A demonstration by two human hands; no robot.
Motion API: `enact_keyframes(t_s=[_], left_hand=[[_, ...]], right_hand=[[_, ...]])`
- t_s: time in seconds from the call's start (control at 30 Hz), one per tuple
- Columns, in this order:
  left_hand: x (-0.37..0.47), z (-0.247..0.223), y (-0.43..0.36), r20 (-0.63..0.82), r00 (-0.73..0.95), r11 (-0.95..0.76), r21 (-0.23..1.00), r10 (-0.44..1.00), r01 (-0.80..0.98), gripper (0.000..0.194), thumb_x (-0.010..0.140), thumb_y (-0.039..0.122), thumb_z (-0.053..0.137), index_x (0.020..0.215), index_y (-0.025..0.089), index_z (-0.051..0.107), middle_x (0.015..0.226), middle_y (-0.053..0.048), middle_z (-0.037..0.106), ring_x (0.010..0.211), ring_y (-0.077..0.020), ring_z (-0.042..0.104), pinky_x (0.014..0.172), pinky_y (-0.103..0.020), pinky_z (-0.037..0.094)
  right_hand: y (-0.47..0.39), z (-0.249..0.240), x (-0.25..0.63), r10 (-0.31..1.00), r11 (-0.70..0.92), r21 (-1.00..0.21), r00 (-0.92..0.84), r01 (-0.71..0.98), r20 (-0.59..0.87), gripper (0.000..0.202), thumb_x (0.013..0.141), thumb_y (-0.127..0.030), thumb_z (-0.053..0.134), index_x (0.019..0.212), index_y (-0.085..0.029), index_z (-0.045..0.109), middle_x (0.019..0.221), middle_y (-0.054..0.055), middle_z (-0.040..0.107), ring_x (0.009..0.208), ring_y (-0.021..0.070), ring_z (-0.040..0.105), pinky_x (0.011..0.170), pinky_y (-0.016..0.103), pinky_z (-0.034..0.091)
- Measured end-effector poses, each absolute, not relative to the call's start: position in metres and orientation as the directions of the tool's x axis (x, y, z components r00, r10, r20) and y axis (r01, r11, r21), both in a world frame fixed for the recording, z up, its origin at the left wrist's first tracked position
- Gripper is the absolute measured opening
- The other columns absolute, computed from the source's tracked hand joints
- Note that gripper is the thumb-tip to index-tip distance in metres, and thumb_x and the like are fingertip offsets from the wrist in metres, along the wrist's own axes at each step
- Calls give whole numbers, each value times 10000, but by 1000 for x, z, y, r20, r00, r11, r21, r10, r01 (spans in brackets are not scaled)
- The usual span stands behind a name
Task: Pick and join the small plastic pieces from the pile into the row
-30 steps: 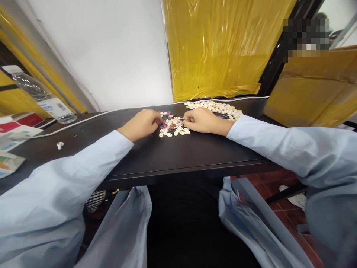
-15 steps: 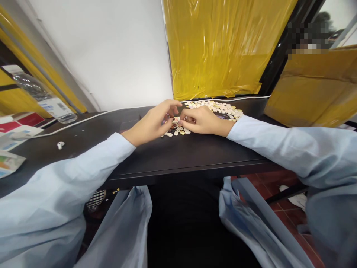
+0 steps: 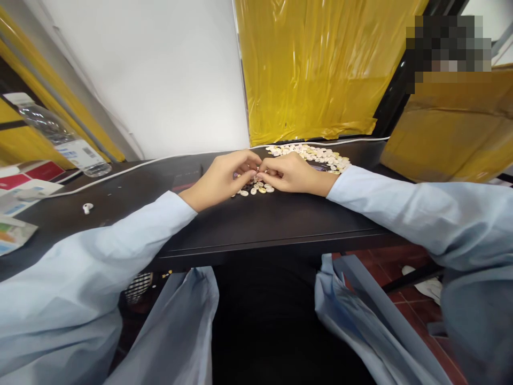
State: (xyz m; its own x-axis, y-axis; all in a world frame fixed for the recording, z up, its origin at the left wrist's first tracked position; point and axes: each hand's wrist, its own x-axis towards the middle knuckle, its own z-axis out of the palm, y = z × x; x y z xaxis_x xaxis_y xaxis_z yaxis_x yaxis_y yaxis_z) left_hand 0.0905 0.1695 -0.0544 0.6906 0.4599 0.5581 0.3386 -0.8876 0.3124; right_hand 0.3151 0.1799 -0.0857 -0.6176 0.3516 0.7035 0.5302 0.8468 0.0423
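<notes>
My left hand [image 3: 231,174] and my right hand [image 3: 294,172] meet fingertip to fingertip over the dark table [image 3: 256,222]. Both are closed in a pinch, thumbs and fingers bent inward. Whatever lies between the fingertips is too small and too covered to make out. Under and in front of the fingers is a small group of pale, oval, button-like pieces [image 3: 262,190], partly hidden by the hands. Behind my right hand spreads a larger pile of similar cream and yellowish pieces [image 3: 320,155].
A white cable [image 3: 160,159] runs along the table's back. At left stand a water bottle [image 3: 76,144], a white earbud [image 3: 87,208] and printed packages [image 3: 16,235]. A cardboard box [image 3: 452,125] stands at right, with a person's blurred head [image 3: 449,45] behind it.
My left hand's raised, spread fingers have come down and closed in to meet my right fingertips. My right hand has barely moved. The head behind the box shows more.
</notes>
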Motion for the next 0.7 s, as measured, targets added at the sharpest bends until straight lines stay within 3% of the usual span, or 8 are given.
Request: enact_keyframes(t_s=[0.23,0.37,0.7], left_hand=[[90,-53,169,559,694,-890,310,454,333,180,908,225,605,1072,158,636,1017,-63,721,902,-171,706,856,-311,577],[89,-53,170,549,684,-877,309,479,367,154,917,282,612,1005,164,656,924,-48,736,835,-173,706,788,-301,571],[90,-48,167,594,709,-908,96,381,407,108,908,253,602,888,178,676,929,-63,715,875,-195,666,800,-328,516]], right_hand=[[174,-81,315,428,818,-4,-603,575,674,219,966,-339,517,846,-201,637,635,-2,630,570,140,532,628,263,357],[173,-80,314,439,810,-10,-596,586,672,227,962,-350,514,869,-199,655,662,10,654,589,148,543,640,268,359],[175,-82,314,435,796,0,-572,605,695,243,955,-336,498,862,-189,668,657,15,649,573,144,525,625,266,331]])
